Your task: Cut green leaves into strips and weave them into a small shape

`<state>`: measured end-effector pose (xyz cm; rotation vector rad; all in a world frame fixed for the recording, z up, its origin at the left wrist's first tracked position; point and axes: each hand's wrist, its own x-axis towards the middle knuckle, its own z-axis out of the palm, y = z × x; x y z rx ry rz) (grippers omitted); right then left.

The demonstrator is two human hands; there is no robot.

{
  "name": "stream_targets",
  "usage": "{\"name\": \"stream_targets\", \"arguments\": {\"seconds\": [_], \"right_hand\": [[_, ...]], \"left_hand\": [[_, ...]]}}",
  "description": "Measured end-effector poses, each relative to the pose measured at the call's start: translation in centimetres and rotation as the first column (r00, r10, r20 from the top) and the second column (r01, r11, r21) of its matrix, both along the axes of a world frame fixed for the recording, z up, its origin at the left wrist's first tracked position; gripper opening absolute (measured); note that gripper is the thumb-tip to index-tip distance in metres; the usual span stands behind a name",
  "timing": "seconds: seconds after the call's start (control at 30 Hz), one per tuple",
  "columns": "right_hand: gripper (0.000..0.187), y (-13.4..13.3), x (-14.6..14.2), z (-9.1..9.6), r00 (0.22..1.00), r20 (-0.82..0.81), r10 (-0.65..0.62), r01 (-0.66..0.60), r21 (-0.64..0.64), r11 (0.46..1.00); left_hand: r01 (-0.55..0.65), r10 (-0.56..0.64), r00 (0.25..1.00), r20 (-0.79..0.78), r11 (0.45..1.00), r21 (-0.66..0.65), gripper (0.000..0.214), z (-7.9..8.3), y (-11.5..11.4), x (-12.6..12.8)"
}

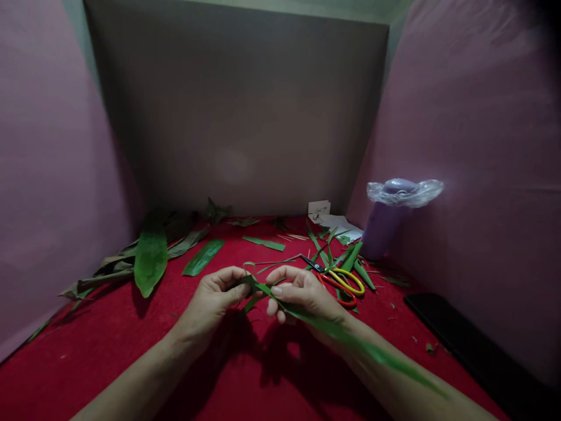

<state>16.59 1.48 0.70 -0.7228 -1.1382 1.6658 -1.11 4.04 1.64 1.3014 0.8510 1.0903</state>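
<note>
A long green leaf strip (333,328) runs from between my hands across my right wrist, its far end blurred. My left hand (221,295) pinches a folded piece of leaf (249,284) at the strip's near end. Thumb and fingers of my right hand (302,292) are closed on the strip close to that fold. A short leaf end (250,304) hangs below the fingers. Just beyond my right hand lie scissors (339,282) with red and yellow handles, among cut leaf strips (350,257).
Broad leaves (151,257) lie at the left, with cut leaf pieces (204,257) nearer the middle of the red cloth (109,351). Thin sticks (295,237) and white paper (337,225) are at the back. A purple container (383,228) with clear plastic and a black flat object (464,345) stand right.
</note>
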Motion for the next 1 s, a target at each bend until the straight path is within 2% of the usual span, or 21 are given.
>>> {"name": "stream_targets", "arguments": {"seconds": [0.13,0.27,0.4,0.57,0.77,1.0], "right_hand": [[0.029,-0.4,-0.5,-0.1,0.999,0.044,-0.010,0.006,0.088,0.996],[0.028,-1.0,-1.2,-0.2,0.996,0.068,-0.053,0.043,0.148,0.988],[0.033,-1.3,-1.4,-0.2,0.994,0.061,-0.094,0.080,0.199,0.977],[0.031,-1.5,-1.6,0.1,0.992,0.056,-0.112,0.102,0.159,0.982],[0.024,-1.3,-1.7,0.0,0.974,0.112,-0.199,0.183,0.140,0.973],[0.022,-1.3,-1.6,0.2,0.964,0.186,-0.188,0.164,0.138,0.977]], "left_hand": [[-0.027,0.026,0.999,0.026,0.998,0.050,0.007,-0.3,0.2,-0.2],[0.045,-0.046,0.999,0.014,0.995,0.091,0.003,-0.2,0.1,-0.3],[0.078,-0.082,0.996,0.019,0.985,0.153,0.008,0.0,0.1,-0.4],[0.136,-0.142,0.990,0.023,0.974,0.180,0.014,-0.2,0.2,-0.7],[0.183,-0.190,0.982,0.020,0.967,0.178,0.014,0.1,0.0,-0.5],[0.199,-0.200,0.980,0.007,0.977,0.083,0.003,-0.2,0.1,-0.6]]}}
